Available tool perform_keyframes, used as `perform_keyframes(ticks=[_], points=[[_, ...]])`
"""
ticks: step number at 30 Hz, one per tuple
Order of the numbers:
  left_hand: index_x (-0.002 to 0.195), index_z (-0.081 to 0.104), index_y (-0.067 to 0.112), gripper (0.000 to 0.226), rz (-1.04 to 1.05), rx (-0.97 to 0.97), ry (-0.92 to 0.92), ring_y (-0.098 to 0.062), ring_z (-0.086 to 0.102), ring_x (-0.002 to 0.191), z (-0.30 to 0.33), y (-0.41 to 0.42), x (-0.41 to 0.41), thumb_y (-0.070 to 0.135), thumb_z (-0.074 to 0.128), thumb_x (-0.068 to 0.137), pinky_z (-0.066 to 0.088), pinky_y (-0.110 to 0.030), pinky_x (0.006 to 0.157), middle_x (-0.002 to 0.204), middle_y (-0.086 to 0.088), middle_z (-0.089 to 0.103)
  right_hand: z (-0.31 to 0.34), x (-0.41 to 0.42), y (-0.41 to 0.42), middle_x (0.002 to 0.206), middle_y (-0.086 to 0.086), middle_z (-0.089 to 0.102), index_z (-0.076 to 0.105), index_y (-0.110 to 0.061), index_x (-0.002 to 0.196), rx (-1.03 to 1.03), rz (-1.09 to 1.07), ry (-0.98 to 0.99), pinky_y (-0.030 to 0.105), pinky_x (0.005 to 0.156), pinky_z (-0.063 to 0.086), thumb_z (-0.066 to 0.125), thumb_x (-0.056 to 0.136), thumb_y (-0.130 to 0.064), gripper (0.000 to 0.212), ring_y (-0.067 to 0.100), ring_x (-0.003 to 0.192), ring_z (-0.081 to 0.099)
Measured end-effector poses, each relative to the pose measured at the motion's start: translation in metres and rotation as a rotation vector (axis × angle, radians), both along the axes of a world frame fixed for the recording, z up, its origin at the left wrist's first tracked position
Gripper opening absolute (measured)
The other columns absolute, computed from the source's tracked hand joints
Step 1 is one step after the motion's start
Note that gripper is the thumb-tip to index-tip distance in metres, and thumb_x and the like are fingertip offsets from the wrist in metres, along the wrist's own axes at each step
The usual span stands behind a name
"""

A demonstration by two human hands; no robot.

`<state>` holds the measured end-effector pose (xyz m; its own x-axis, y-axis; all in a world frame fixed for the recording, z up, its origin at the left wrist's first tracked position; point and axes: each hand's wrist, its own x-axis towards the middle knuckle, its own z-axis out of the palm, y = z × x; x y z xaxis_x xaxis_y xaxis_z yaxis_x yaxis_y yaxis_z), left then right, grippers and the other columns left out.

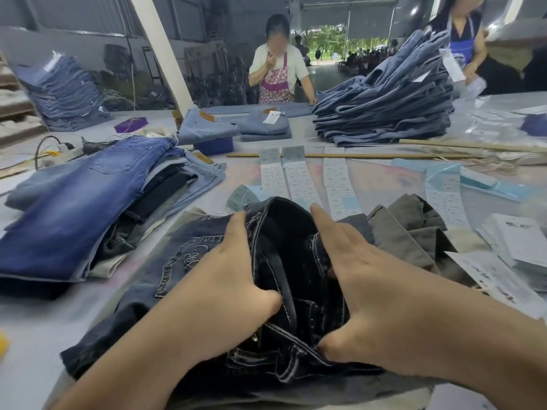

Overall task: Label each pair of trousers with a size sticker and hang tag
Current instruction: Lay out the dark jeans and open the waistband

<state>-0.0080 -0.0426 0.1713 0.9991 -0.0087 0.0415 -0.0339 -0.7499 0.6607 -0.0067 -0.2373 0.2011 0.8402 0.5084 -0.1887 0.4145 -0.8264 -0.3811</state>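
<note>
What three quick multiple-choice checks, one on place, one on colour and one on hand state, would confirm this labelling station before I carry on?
1. Where do the sticker sheets lie?
A. beyond the dark jeans on the table
B. on the tall far stack
C. on the floor

2. What colour is the small box at far left?
A. yellow
B. purple
C. white

3. What are both hands doing?
A. peeling a sticker
B. hanging idle
C. gripping the dark jeans

Answers: 1 A, the strips lie flat past the dark jeans. 2 B, it is plainly purple. 3 C, the left hand and the right hand each clutch the waistband.
</note>
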Motion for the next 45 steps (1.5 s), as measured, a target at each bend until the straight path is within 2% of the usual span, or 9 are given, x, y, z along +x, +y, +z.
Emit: perform_keyframes(ticks=[5, 9, 15, 18, 21, 25, 30, 38, 45], points=[[0.136, 0.016, 0.065, 0.099, -0.084, -0.150, -0.019, 0.004, 0.067, 0.079, -0.004, 0.005, -0.012, 0.013, 0.061, 0.065, 0.051, -0.013, 0.061, 0.094, 0.031, 0.066, -0.005, 0.002, 0.001, 0.133, -0.033, 0.012, -0.038, -0.053, 0.129, 0.093, -0.032, -0.034, 0.019, 0.088, 0.036, 0.073, 0.072, -0.052, 0.125, 0.005, 0.108, 0.044], [0.125, 0.042, 0.060, 0.090, -0.073, -0.494, -0.142, -0.026, 0.072, 0.088, -0.011, 0.016, -0.015, 0.002, 0.052, 0.058, 0.057, -0.060, 0.078, 0.109, 0.014, 0.072, -0.005, 0.006, 0.002, 0.113, -0.028, 0.047, -0.021, -0.060, 0.134, 0.200, -0.096, -0.035, 0.018, 0.078, 0.044, 0.072, 0.067, -0.062, 0.115, 0.004, 0.101, 0.052], [0.104, 0.065, 0.041, 0.080, -0.028, -1.009, -0.276, -0.019, 0.071, 0.076, -0.017, 0.009, -0.011, -0.014, 0.042, 0.050, 0.055, -0.028, 0.054, 0.091, -0.006, 0.074, -0.014, 0.012, 0.006, 0.093, -0.023, 0.064, -0.019, -0.055, 0.139, 0.253, -0.139, 0.019, 0.014, 0.070, 0.043, 0.076, 0.049, -0.062, 0.132, 0.001, 0.086, 0.062], [0.100, 0.066, 0.031, 0.077, 0.027, -1.164, -0.279, -0.018, 0.071, 0.071, -0.014, 0.009, -0.009, -0.022, 0.037, 0.054, 0.054, -0.024, 0.049, 0.086, -0.006, 0.074, -0.010, 0.020, 0.009, 0.079, -0.025, 0.066, 0.024, -0.047, 0.136, 0.361, -0.236, 0.072, 0.016, 0.057, 0.047, 0.072, 0.052, -0.065, 0.098, -0.006, 0.069, 0.062], [0.094, 0.070, 0.029, 0.082, -0.012, -1.172, -0.223, -0.018, 0.071, 0.069, -0.011, 0.009, -0.009, -0.032, 0.023, 0.065, 0.052, -0.022, 0.046, 0.087, -0.007, 0.074, -0.010, 0.026, 0.019, 0.064, -0.012, 0.065, 0.059, -0.027, 0.084, 0.357, -0.246, 0.016, 0.025, 0.057, 0.051, 0.066, 0.069, -0.061, 0.037, 0.007, 0.059, 0.061], [0.089, 0.073, 0.030, 0.063, -0.040, -1.116, -0.086, -0.018, 0.064, 0.061, -0.004, 0.015, -0.009, -0.011, 0.044, 0.052, 0.049, -0.023, 0.048, 0.082, -0.008, 0.071, -0.017, 0.032, 0.028, 0.075, 0.001, 0.071, 0.066, -0.013, 0.083, 0.376, -0.267, -0.052, 0.044, 0.073, 0.057, 0.061, 0.086, -0.031, 0.019, 0.024, 0.075, 0.068], [0.076, 0.073, 0.029, 0.012, 0.012, -0.912, -0.011, -0.022, 0.068, 0.054, 0.011, 0.020, -0.010, 0.027, 0.067, 0.066, 0.054, -0.035, 0.043, 0.072, -0.007, 0.072, -0.020, 0.027, 0.023, 0.086, 0.021, 0.069, 0.060, -0.001, 0.087, 0.684, -0.290, 0.008, 0.060, 0.075, 0.051, 0.056, 0.084, -0.030, 0.029, 0.041, 0.082, 0.066], [0.075, 0.074, 0.035, 0.033, 0.177, -0.499, -0.146, -0.012, 0.065, 0.048, 0.033, 0.031, 0.009, 0.043, 0.052, 0.097, 0.052, -0.028, 0.041, 0.067, -0.002, 0.074, -0.017, 0.025, 0.030, 0.092, 0.032, 0.063, 0.054, 0.010, 0.089, 0.758, -0.314, 0.079, 0.064, 0.074, 0.047, 0.050, 0.078, -0.036, 0.048, 0.043, 0.074, 0.063], [0.087, 0.068, 0.009, 0.060, 0.137, -0.235, -0.231, -0.031, 0.067, 0.079, 0.041, 0.029, 0.021, 0.064, 0.047, 0.076, 0.051, -0.051, 0.084, 0.081, -0.014, 0.073, -0.017, 0.024, 0.028, 0.070, 0.020, 0.061, 0.056, 0.004, 0.083, 0.718, -0.307, 0.025, 0.056, 0.071, 0.049, 0.054, 0.089, -0.041, 0.045, 0.026, 0.061, 0.054]])
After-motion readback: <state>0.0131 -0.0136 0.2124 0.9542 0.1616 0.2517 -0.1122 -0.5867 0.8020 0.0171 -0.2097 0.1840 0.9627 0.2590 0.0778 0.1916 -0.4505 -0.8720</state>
